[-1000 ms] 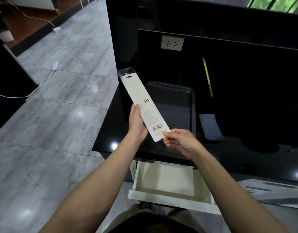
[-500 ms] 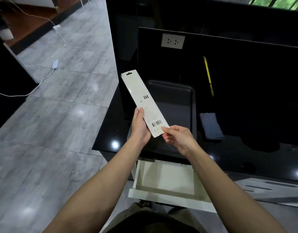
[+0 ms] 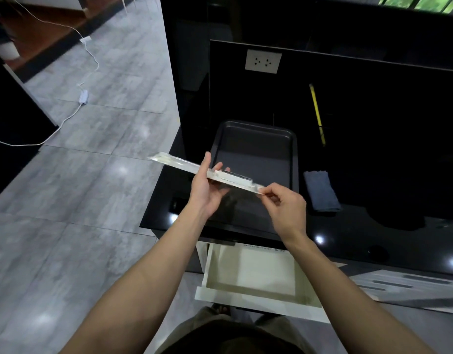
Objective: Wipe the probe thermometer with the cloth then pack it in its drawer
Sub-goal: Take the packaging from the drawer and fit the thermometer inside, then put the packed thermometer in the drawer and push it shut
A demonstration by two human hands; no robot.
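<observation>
Countertop (image 3: pixel 373 226), glossy black, bears tray (image 3: pixel 293 159) and cloth (image 3: pixel 321 191); floor (image 3: pixel 80 200) grey-tiled.

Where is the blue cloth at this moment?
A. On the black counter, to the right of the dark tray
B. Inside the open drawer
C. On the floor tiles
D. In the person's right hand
A: the blue cloth lies folded on the black counter, right of the dark tray, and neither hand touches it.

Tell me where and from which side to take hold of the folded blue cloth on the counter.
Pinch the cloth's near short edge, coming from above on the drawer side. It lies flat and folded beside the tray, apart from it, nothing on top.
</observation>
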